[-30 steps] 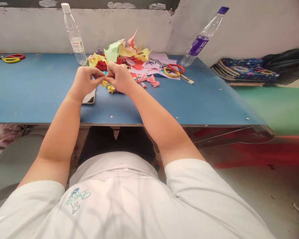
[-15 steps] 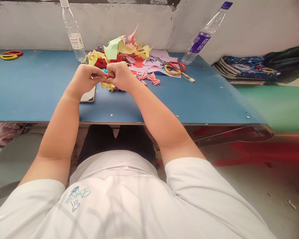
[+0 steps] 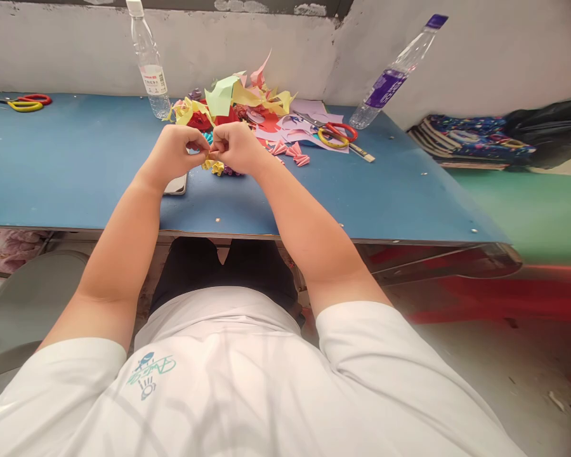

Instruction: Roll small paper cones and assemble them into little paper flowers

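Note:
My left hand [image 3: 172, 154] and my right hand [image 3: 238, 147] meet over the blue table [image 3: 76, 171], fingers pinched together on a small yellow folded paper piece [image 3: 211, 157]. More small yellow folded pieces [image 3: 215, 167] lie just below the hands. A phone [image 3: 177, 185] lies under my left wrist. Behind the hands is a heap of coloured paper scraps [image 3: 240, 101], and several small pink folded pieces [image 3: 290, 152] lie to the right.
Red and yellow scissors [image 3: 334, 134] rest on lilac paper, with a brush [image 3: 361, 152] beside them. Another pair of scissors [image 3: 26, 102] is at the far left. Two plastic bottles [image 3: 148, 63], [image 3: 394, 70] stand by the wall. Folded cloth and a dark bag [image 3: 485, 136] lie right of the table.
Both hands stay pinched on the yellow piece with only slight finger movement. The view has shifted a little.

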A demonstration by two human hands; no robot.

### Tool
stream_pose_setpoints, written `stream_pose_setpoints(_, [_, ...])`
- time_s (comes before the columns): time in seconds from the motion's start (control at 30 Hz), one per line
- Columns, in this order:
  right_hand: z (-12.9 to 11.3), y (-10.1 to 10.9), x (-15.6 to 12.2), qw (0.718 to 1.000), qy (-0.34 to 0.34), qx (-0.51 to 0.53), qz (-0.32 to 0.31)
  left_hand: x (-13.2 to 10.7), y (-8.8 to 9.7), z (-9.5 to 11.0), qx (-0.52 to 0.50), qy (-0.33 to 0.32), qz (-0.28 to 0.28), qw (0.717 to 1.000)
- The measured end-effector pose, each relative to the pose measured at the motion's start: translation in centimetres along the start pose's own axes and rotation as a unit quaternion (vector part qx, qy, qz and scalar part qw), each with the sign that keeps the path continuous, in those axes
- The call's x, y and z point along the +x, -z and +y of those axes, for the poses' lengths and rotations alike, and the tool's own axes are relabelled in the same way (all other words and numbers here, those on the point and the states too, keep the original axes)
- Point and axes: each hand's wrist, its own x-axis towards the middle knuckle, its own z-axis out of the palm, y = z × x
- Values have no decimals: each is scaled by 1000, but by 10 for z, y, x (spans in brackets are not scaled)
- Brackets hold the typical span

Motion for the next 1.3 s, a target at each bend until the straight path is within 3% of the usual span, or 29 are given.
stream_pose_setpoints(0.13, [-12, 1, -1, 997, -44, -55, -8, 1, -1, -2, 9, -4, 11, 1000])
stream_pose_setpoints(0.3, [-19, 0, 1, 996, -48, -76, 4, 1, -2, -3, 12, 8, 29, 999])
stream_pose_setpoints(0.6, [-14, -5, 0, 994, -60, -87, -27, -1, -4, -4, 11, 11, 1, 1000])
stream_pose_setpoints(1.07, [-2, -8, 3, 997, -68, -46, 1, 6, -2, -10, 27, -7, -21, 999])
stream_pose_setpoints(1.17, [1, -14, 3, 998, -66, -20, 8, 7, 0, -12, -4, 27, 1, 1000])
stream_pose_setpoints(1.3, [6, -22, 3, 997, -51, 2, 58, 7, -1, -7, -136, 122, 47, 982])
